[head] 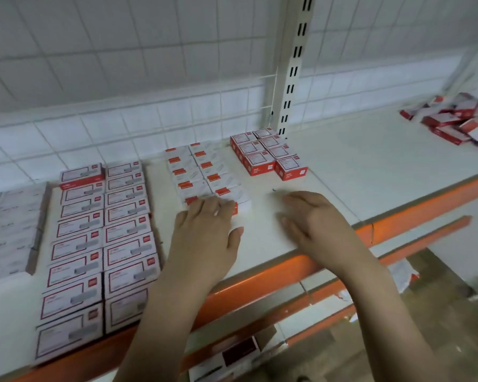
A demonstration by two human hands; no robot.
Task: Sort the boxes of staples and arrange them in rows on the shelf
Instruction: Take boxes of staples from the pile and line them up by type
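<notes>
The left hand rests straight fingers on the nearest small white red-labelled staple box, centre frame, long axis crosswise; the right hand (empty, loosely curled) hovers just beside it, unsorted red-and-white boxes upper right.

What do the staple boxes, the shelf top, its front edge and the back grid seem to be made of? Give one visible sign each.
Staple boxes: printed cardboard, probably; crisp folded edges, matte faces.
Shelf top: smooth white painted metal or laminate; unclear which.
Front edge: orange painted metal, apparently; slight sheen and a chipped spot.
Back grid: thin white coated wire, crossing in squares.
</notes>
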